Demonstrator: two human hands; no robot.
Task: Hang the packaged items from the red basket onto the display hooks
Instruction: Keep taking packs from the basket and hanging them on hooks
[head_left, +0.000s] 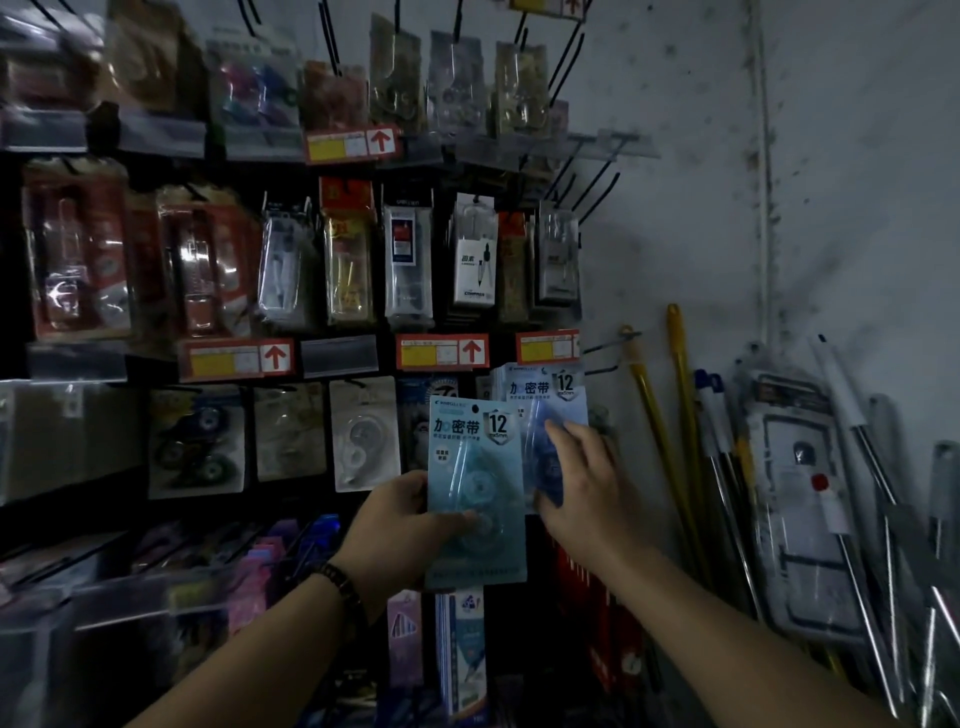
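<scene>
**Both hands at the display rack**

My left hand (400, 525) grips a teal packaged item (475, 457) by its lower part, upright before the rack. My right hand (587, 493), fingers spread and straight, rests on the blue packaged items (545, 400) hanging just beside it.

Two yellow poles (681, 384) lean against a stained grey wall (857, 182) — just right of them, a cluster of white and metal handles (844, 395). Above the poles a thin white pipe (763, 208) climbs; left of them, orange price tags (441, 352).
</scene>
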